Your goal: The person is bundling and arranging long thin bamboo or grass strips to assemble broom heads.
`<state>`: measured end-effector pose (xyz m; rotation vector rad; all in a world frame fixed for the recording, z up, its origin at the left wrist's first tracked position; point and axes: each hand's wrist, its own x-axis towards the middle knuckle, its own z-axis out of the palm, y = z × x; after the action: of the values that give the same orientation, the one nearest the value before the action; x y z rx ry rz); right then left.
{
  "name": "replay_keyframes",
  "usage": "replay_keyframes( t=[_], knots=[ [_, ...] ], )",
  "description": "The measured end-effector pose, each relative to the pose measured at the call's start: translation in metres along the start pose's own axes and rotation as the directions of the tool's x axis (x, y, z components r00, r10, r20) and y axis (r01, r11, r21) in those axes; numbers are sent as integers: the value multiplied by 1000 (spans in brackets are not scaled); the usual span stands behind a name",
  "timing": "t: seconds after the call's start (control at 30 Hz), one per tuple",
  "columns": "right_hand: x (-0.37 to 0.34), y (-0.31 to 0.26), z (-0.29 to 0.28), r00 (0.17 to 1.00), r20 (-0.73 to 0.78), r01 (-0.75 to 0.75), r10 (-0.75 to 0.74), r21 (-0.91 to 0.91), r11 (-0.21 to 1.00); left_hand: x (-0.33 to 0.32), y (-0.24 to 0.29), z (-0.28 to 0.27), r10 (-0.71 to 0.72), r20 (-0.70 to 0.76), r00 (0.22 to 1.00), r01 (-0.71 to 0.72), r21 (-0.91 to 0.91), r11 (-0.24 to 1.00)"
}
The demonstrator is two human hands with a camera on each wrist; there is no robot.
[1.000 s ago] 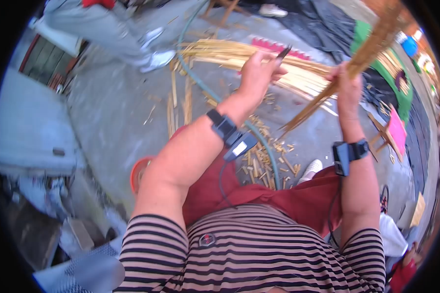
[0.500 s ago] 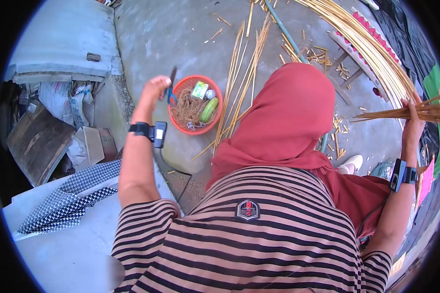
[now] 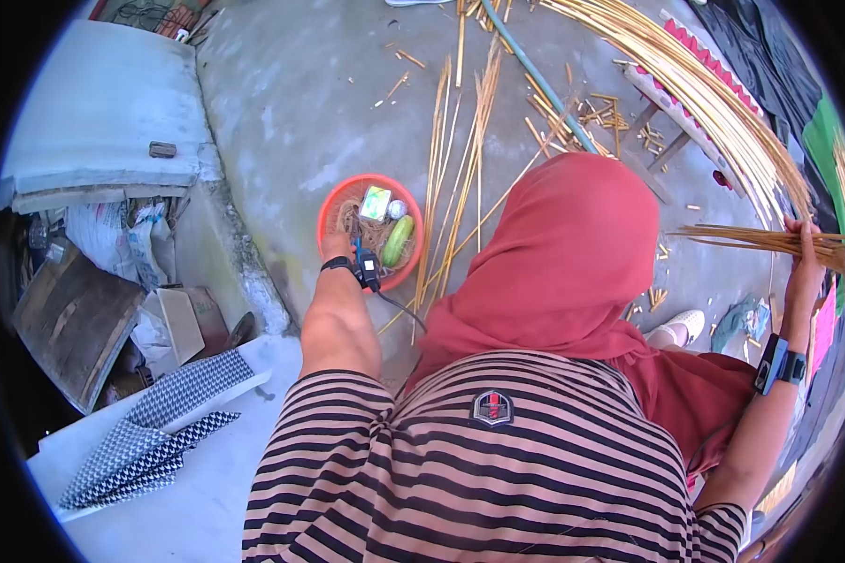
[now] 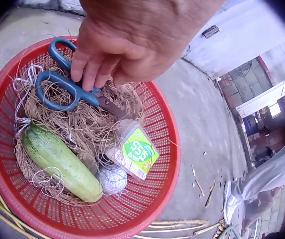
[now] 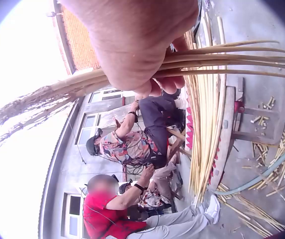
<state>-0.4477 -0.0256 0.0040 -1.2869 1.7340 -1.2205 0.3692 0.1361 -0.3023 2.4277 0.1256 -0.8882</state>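
My left hand (image 4: 132,45) reaches down into a red plastic basket (image 4: 175,144). Its fingers curl around blue-handled scissors (image 4: 86,95), near where the handles meet the blades; the thumb is hidden. Under the scissors lies a tangle of brown twine (image 4: 95,127). A green cucumber (image 4: 65,164), a silvery ball (image 4: 112,180) and a clear pack with a green label (image 4: 140,152) share the basket. Far out to the right, my right hand (image 3: 800,258) grips a bundle of dry stalks (image 5: 222,62), with feathery tops on one side and bare ends on the other.
Long pale stalks (image 3: 685,70) lie across a low bench at the upper right. Loose stalks (image 3: 460,169) lie beside the basket, and a hose (image 3: 540,70) crosses the concrete. Cut pieces (image 3: 606,117) litter the ground. In the right wrist view, people (image 5: 107,209) sit nearby.
My left hand has swung from over the stalks to the left and down into the basket, carrying the scissors. The right hand has moved outward to the right, still holding its bundle.
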Motion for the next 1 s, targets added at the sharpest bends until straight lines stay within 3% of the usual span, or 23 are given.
replay_keyframes(
  t=[0.07, 0.1, 0.13, 0.17, 0.2, 0.23, 0.3, 0.33, 0.37, 0.4, 0.47, 0.53, 0.6, 0.67, 0.73, 0.8, 0.9, 1.0],
  knots=[
    [-7, -9, 7, 999, -48, 21, -18, 49, 999, 13, -5, 7, 38, 20, 999, -35, -127, 991],
    [-8, -11, 6, 997, -74, 36, -30, 74, 997, 2, 0, 2, 111, 72, 991, -107, -53, 993],
    [-6, -9, 1, 995, -93, 49, -43, 64, 997, -13, 5, -10, 348, 223, 911, -401, 277, 873],
    [-7, -8, -3, 990, -139, 35, -31, 27, 999, -28, 11, -21, 555, 354, 753, -654, 503, 565],
    [-10, -9, -6, 990, -139, 30, -33, -19, 999, -25, 18, -31, 606, 705, 370, -765, 600, -231],
    [-27, -36, 3, 983, -154, 64, -101, -230, 971, -19, 28, -13, 624, 450, 639, -752, 538, 381],
    [-32, -38, 8, 964, -220, 130, -148, -92, 987, -40, 68, -1, 730, 598, 331, -830, 553, -77],
    [-31, -52, 11, 957, -278, 56, -88, -123, 991, -32, 105, 29, 824, 361, 437, -882, 351, 314],
    [-27, -60, 14, 964, -253, 83, -86, -22, 996, -28, 129, 53, 730, 207, 651, -755, 71, 652],
    [-21, -62, 16, 961, -272, 86, -49, 128, 988, -23, 153, 76, 580, 37, 814, -542, -312, 780],
    [-14, -66, 15, 966, -251, 118, -66, 197, 973, -188, 222, 104, 637, 167, 753, -547, -380, 746],
    [-10, -57, 11, 951, -310, 116, -11, 323, 939, -283, 267, 143, 820, 381, 428, -669, -476, 571],
    [-33, -87, 13, 936, -349, 173, -45, 345, 922, -387, 297, 154, 853, 489, 181, -702, -543, 461],
    [-31, -95, 10, 933, -351, 222, -83, 378, 899, -482, 306, 178, 815, 579, -25, -716, -579, 390],
    [-32, -103, 6, 929, -355, 257, -105, 414, 873, -557, 305, 202, 729, 662, -172, -728, -584, 359],
    [-38, -102, -2, 937, -335, 237, -92, 422, 875, -608, 305, 230, 617, 746, -251, -798, -520, 305],
    [-42, -92, -11, 929, -368, 221, -44, 454, 863, -647, 300, 283, 573, 768, -287, -895, -428, 125],
    [-47, -87, -21, 932, -362, 202, -7, 502, 841, -652, 294, 327, 698, 673, -245, -876, -462, 138]
  ],
)
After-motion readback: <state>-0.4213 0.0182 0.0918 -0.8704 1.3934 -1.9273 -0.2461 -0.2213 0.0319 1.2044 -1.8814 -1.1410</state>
